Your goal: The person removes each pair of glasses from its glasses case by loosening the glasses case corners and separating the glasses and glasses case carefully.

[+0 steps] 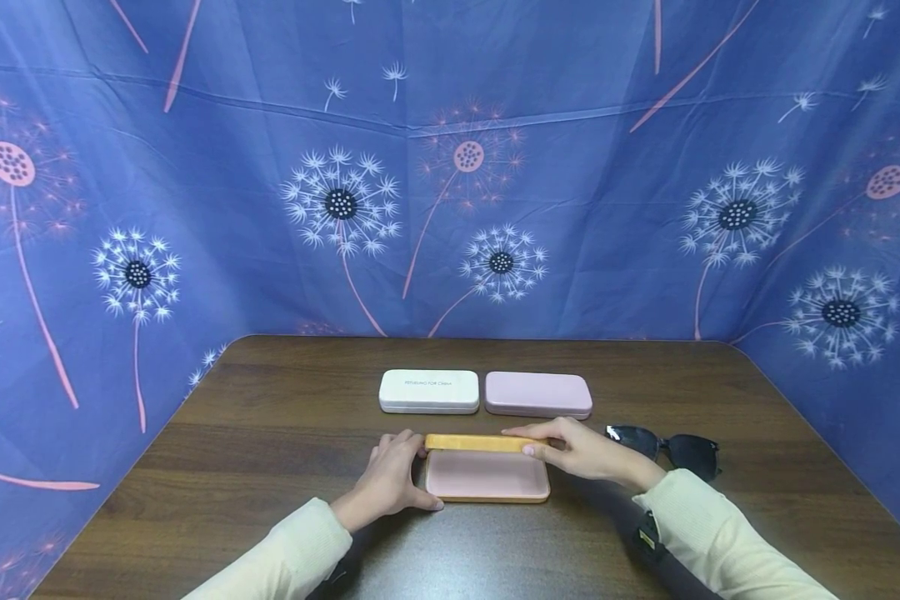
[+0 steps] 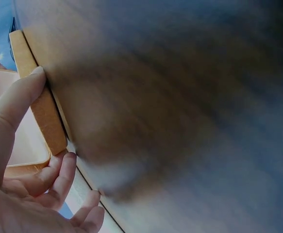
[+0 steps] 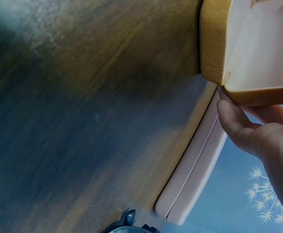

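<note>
A yellow glasses case (image 1: 487, 500) with a pale pink lining lies opened on the table, its lid (image 1: 472, 442) raised along the far side. My left hand (image 1: 390, 471) holds the case's left end, the thumb against the front wall (image 2: 44, 111) and the other fingers round the end and back. At the opposite end, my right hand (image 1: 581, 450) pinches the lid's right corner between thumb and fingers. In the right wrist view, the lid's pink inside (image 3: 260, 43) shows above that hand. No object shows in the case's lined base.
Behind the yellow case stand a closed white case (image 1: 429, 390) with printed lettering and a closed mauve case (image 1: 537, 393). Dark sunglasses (image 1: 693, 454) lie just beyond the right wrist. The brown wooden table (image 1: 232, 467) ends at a blue dandelion-patterned cloth (image 1: 270, 275).
</note>
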Tool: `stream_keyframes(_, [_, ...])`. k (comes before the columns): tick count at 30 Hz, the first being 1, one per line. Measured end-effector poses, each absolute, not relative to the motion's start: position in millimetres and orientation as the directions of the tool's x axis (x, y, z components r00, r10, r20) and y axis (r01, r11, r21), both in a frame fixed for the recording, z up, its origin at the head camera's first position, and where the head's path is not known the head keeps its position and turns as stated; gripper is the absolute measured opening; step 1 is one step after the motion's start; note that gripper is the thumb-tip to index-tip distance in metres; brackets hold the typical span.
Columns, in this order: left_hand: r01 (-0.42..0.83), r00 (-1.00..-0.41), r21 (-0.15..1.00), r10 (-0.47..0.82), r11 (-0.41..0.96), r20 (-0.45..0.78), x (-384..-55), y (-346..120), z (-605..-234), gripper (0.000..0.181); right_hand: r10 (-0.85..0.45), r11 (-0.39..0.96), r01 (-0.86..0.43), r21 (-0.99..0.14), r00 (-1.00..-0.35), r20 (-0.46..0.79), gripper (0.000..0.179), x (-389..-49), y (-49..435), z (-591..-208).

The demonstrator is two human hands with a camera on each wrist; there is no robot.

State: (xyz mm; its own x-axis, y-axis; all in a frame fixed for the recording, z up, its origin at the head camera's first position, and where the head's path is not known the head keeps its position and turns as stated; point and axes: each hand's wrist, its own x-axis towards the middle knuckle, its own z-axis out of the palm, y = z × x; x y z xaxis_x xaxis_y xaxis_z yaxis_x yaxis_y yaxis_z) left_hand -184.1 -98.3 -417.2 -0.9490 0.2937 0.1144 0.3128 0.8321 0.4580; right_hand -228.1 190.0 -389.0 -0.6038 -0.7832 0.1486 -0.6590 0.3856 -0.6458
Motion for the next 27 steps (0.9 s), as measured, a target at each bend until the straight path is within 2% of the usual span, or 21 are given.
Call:
stream_keyframes(12, [0.349,-0.937,0.444,0.314,0.825,0.153,-183.4,-99.8,-417.8,0.067,-0.803,0.372,-0.742,-0.558,-0.559,0.209,0.035,-224.7,190.7,-393.6])
stream_keyframes(22, [0.365,-0.931,0.433,0.326,0.824,0.165,-184.7,-100.4,-418.4,0.071,-0.8,0.398,-0.78,-0.482,-0.553,0.234,0.038,-220.7,190.8,-394.5])
stream_keyframes(27, [0.374,-0.928,0.426,0.33,0.824,0.175,-185.2,-100.7,-418.9,0.07,-0.805,0.382,-0.821,-0.425,-0.521,0.284,0.038,-219.5,190.9,-398.0])
